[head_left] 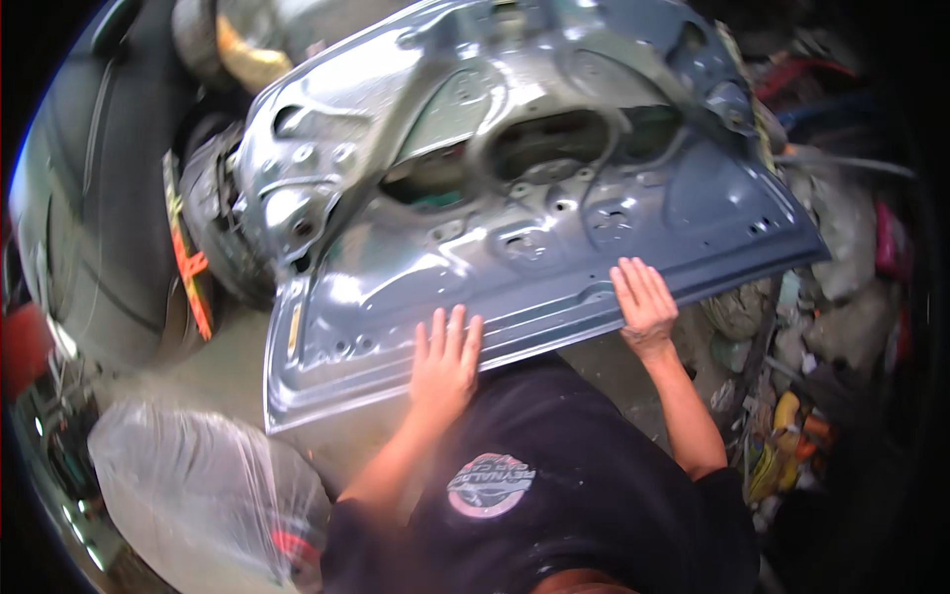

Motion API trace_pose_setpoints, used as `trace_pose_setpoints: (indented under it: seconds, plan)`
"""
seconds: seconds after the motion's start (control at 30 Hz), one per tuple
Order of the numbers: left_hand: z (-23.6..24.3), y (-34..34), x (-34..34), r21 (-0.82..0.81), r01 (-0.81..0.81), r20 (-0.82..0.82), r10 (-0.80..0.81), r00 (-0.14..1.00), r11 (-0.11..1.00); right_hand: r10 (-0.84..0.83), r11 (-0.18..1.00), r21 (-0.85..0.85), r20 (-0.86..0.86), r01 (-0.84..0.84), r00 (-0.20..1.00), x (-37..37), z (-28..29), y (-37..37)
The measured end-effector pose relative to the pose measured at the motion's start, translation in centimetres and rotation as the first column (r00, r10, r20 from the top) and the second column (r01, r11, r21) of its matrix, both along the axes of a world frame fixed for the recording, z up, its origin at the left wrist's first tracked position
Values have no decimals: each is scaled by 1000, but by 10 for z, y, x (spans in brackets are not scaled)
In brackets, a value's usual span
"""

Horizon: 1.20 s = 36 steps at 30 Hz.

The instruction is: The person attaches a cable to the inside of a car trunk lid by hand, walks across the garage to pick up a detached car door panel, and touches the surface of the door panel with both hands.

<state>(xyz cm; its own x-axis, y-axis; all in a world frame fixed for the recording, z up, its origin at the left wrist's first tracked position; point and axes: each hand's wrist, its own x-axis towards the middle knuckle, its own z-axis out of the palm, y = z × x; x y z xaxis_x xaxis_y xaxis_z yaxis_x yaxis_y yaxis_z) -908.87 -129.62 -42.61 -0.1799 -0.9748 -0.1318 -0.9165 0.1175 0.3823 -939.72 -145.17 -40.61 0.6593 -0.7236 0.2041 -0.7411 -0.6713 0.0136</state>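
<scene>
A large grey car trunk lid or tailgate panel (pixel 465 287) lies in front of me with its ribbed, holed inner side up. Its straight near edge slants up to the right, close to my body. My left hand (pixel 445 361) rests on that edge left of its middle, fingers stretched out flat and slightly apart. Farther right, my right hand (pixel 645 305) lies on the same edge with its fingers extended over the lip. Neither thumb shows clearly, so any hold from underneath is hidden. What supports the panel is also out of sight.
A dark car body (pixel 119 198) stands at the left, near an orange-yellow strip (pixel 188 257). Clear plastic sheeting (pixel 198 485) covers something bulky at lower left. Bags and mixed clutter (pixel 792 426) pile up along the right, with a thin rod (pixel 851 164) jutting out beyond the panel.
</scene>
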Motion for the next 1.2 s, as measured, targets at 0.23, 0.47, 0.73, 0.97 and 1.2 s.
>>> trace_pose_setpoints:
  seconds: [0.23, 0.47, 0.73, 0.97, 1.2]
  plan:
    - [-5, 0, -8, 27, -79, 23, 79, 997, 996, -28, 998, -50, 33, 30, 999, -4, -3, 1]
    - [-9, -1, -10, 20, -87, 27, 87, 996, 996, -29, 997, -67, 66, 34, 997, -11, -5, -1]
    - [-5, -2, -13, -68, -95, 39, 98, 994, 993, -8, 990, -139, 121, 25, 993, -16, -13, -1]
    - [-2, -5, -14, -143, -84, 106, 99, 989, 986, 21, 989, -148, 178, 6, 984, -16, -11, 1]
    - [-2, -1, -13, -148, -102, 140, 123, 983, 984, 45, 990, -138, 196, -18, 980, -15, -12, -1]
